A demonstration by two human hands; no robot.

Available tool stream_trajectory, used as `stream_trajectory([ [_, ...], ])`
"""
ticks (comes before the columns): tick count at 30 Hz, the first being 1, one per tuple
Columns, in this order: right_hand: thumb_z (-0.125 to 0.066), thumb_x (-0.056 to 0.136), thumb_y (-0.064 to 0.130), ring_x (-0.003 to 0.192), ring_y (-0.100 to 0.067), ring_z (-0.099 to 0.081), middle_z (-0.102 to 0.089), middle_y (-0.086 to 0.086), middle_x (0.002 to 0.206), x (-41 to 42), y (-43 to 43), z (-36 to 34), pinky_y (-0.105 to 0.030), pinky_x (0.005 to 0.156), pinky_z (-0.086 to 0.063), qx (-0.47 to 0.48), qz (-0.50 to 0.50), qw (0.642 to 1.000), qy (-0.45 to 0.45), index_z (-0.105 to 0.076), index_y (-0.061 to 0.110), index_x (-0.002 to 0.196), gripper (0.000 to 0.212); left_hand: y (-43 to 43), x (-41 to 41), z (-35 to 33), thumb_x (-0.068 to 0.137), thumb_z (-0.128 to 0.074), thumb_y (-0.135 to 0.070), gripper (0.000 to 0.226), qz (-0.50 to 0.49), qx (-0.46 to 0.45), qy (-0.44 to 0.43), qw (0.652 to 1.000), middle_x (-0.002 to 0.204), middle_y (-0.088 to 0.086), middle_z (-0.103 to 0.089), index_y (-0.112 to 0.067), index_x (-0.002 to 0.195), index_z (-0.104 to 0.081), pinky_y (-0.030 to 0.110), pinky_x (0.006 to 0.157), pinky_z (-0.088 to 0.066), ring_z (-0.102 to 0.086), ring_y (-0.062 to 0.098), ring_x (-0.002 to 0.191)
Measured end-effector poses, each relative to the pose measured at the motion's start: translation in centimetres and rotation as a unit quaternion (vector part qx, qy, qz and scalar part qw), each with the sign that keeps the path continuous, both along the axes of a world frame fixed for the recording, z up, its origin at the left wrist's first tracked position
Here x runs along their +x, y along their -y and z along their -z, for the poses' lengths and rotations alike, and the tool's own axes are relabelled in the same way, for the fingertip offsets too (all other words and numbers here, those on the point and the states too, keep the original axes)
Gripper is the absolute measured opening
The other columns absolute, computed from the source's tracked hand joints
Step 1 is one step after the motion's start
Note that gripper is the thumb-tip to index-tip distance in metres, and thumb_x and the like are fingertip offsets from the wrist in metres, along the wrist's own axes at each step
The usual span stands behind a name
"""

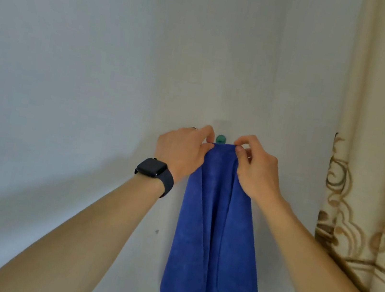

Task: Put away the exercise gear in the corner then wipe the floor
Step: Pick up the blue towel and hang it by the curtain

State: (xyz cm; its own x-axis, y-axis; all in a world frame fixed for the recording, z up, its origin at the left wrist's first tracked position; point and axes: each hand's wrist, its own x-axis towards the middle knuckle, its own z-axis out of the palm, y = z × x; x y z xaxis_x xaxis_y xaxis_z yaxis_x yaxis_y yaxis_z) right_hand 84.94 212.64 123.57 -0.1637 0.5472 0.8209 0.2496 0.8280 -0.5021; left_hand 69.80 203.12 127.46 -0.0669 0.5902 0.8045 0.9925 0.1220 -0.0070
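Left hand (180,152), right hand (255,171) on cloth (214,225)

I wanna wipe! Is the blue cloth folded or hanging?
Hanging: cloth drapes down, left hand and right hand pinching it by the hook.

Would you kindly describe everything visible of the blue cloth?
The blue cloth looks like soft microfibre, plain deep blue. It hangs in long vertical folds against the white wall, its lower corners uneven. Its bunched top edge lies just under a small green hook, pinched by the left hand on one side and the right hand on the other. Whether it is hooked cannot be told.
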Motion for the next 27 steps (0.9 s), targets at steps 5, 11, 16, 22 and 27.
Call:
stream_trajectory([
  [5,-0.044,0.105,0.024,0.069,-0.016,-0.062,-0.065,-0.002,0.076,-1.7,-4.1,-1.7,-0.032,0.062,-0.052,0.003,0.01,1.0,0.026,-0.056,0.029,0.107,0.013,-3.0,0.0,-1.7,0.103,-0.039,-0.035,0.021,-0.062,0.006,-0.048,0.997,0.091,-0.002,-0.063,-0.026,0.107,-0.058,0.029,0.057,-0.035,-0.06,0.023,0.077],
  [11,-0.041,0.104,0.017,0.066,-0.006,-0.055,-0.059,0.009,0.073,-2.4,-5.5,0.1,-0.024,0.059,-0.042,0.008,0.007,0.999,0.049,-0.06,0.024,0.109,0.02,-4.4,0.1,0.5,0.103,-0.037,-0.027,0.021,-0.079,0.021,-0.064,0.995,0.085,-0.001,-0.058,-0.024,0.103,-0.059,0.028,0.047,-0.017,-0.049,0.022,0.063],
  [16,-0.045,0.105,0.02,0.08,-0.004,-0.062,-0.064,0.013,0.088,-2.4,-3.4,3.1,-0.024,0.07,-0.053,-0.043,-0.067,0.996,-0.036,-0.06,0.03,0.109,0.018,-3.9,0.8,4.2,0.105,-0.035,-0.037,0.027,-0.036,0.02,0.015,0.999,0.092,-0.005,-0.061,-0.024,0.109,-0.058,0.031,0.056,-0.04,-0.058,0.019,0.072],
  [22,-0.056,0.099,0.02,0.103,-0.007,-0.059,-0.055,0.009,0.126,-2.5,-2.2,8.0,-0.032,0.092,-0.053,-0.022,-0.053,0.998,-0.031,-0.05,0.031,0.136,0.039,-2.3,1.6,9.8,0.102,-0.042,-0.039,0.043,0.08,-0.013,0.145,0.986,0.112,-0.012,-0.057,-0.038,0.145,-0.038,0.032,0.077,-0.053,-0.056,0.008,0.099],
  [27,-0.053,0.1,0.016,0.124,-0.008,-0.052,-0.05,0.012,0.143,-1.4,-0.9,14.4,-0.039,0.105,-0.048,-0.073,-0.074,0.995,0.004,-0.035,0.035,0.15,0.057,-0.4,1.6,15.5,0.101,-0.044,-0.031,0.064,0.081,-0.091,0.147,0.982,0.123,-0.007,-0.052,-0.037,0.156,-0.012,0.037,0.081,-0.053,-0.052,0.012,0.104],
])
